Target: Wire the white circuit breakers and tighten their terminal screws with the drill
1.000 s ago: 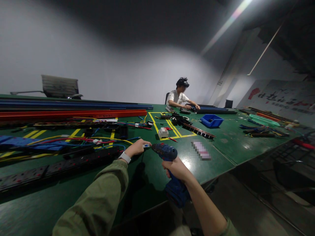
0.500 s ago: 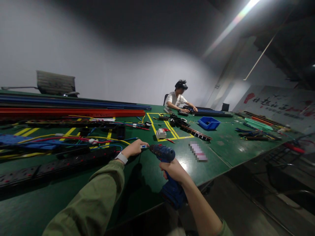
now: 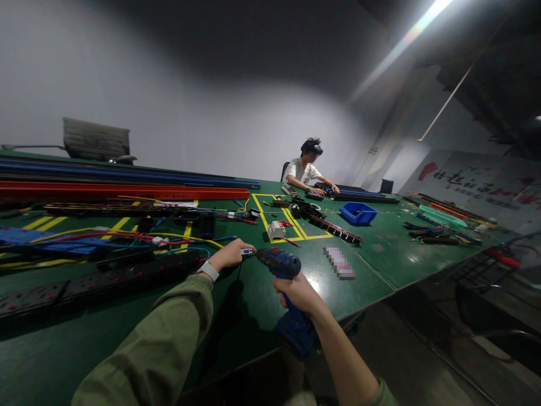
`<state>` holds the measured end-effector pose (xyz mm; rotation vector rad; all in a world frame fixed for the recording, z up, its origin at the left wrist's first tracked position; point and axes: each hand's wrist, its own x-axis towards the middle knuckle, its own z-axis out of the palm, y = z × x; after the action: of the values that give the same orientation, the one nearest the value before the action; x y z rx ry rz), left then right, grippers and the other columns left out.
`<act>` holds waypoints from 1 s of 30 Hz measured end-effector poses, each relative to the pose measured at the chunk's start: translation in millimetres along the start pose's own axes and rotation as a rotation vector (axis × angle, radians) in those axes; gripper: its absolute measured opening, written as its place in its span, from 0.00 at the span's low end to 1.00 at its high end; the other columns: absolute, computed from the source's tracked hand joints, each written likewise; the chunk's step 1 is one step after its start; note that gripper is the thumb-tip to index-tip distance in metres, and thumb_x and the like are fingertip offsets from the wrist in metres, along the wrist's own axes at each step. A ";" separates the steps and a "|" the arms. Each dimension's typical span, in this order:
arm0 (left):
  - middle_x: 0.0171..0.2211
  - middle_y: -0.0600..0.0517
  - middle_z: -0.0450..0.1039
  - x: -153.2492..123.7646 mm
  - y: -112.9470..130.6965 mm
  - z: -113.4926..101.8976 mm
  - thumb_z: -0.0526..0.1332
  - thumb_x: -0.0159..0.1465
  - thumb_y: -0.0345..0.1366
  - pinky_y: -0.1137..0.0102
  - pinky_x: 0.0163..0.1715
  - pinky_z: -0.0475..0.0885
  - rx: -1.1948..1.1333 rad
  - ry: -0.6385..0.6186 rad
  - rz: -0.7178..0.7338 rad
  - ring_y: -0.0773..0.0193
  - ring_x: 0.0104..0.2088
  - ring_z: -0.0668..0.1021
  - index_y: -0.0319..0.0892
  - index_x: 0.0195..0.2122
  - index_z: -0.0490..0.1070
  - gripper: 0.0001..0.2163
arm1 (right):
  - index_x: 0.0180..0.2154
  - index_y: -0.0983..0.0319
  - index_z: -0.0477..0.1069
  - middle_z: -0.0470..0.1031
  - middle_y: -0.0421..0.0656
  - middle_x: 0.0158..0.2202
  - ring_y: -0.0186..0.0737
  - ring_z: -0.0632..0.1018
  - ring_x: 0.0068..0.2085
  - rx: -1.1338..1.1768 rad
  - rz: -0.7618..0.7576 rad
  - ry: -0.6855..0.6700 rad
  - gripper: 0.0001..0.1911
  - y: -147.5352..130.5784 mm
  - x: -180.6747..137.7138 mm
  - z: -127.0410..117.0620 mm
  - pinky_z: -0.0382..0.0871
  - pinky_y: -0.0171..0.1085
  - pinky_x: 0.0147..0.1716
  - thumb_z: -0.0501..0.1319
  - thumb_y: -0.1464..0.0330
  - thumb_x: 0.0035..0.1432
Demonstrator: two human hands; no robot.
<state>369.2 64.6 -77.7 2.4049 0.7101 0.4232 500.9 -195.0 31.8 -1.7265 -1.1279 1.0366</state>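
My right hand (image 3: 298, 293) is wrapped round the grip of a blue cordless drill (image 3: 282, 264), whose nose points left. My left hand (image 3: 230, 254) is closed on a small white and blue part (image 3: 245, 251) held right at the drill's tip. Both hands hover just above the green table (image 3: 253, 316) near its front edge. A long black power strip (image 3: 105, 279) lies left of my left wrist, with red, yellow and blue wires (image 3: 127, 238) behind it.
Long red (image 3: 127, 193) and blue rails (image 3: 127, 176) run along the far left. A white breaker (image 3: 276, 229) sits in a yellow-taped square. A blue bin (image 3: 358, 212) stands farther right. Another person (image 3: 306, 170) works at the far end. The table edge drops to the floor on the right.
Both hands and the drill have stayed together; the view has shifted slightly since a second ago. Nothing was let go or picked up.
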 end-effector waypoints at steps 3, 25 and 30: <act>0.46 0.47 0.75 -1.9 3.3 -2.2 0.57 0.53 0.25 0.69 0.55 0.64 -0.039 0.010 -0.007 0.56 0.50 0.73 0.46 0.51 0.75 0.25 | 0.26 0.61 0.64 0.65 0.35 0.17 0.32 0.68 0.16 0.015 -0.010 0.001 0.02 1.3 1.0 -0.3 0.58 0.30 0.16 0.58 0.70 0.46; 0.44 0.48 0.74 0.4 -3.4 1.2 0.57 0.54 0.26 0.70 0.53 0.64 -0.001 0.013 0.007 0.56 0.46 0.74 0.48 0.54 0.74 0.26 | 0.26 0.61 0.64 0.62 0.33 0.16 0.32 0.67 0.15 0.049 -0.024 -0.006 0.02 2.1 1.8 0.3 0.56 0.31 0.15 0.57 0.70 0.46; 0.45 0.47 0.74 1.3 -4.3 1.9 0.58 0.53 0.27 0.71 0.53 0.64 -0.022 0.020 0.002 0.56 0.48 0.74 0.47 0.53 0.75 0.25 | 0.25 0.61 0.63 0.62 0.33 0.15 0.32 0.68 0.15 0.039 -0.013 -0.006 0.02 3.2 2.7 0.2 0.57 0.30 0.15 0.57 0.71 0.46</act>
<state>369.4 67.4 -81.6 2.3836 0.7080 0.4545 502.3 -193.3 28.3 -1.6841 -1.1141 1.0496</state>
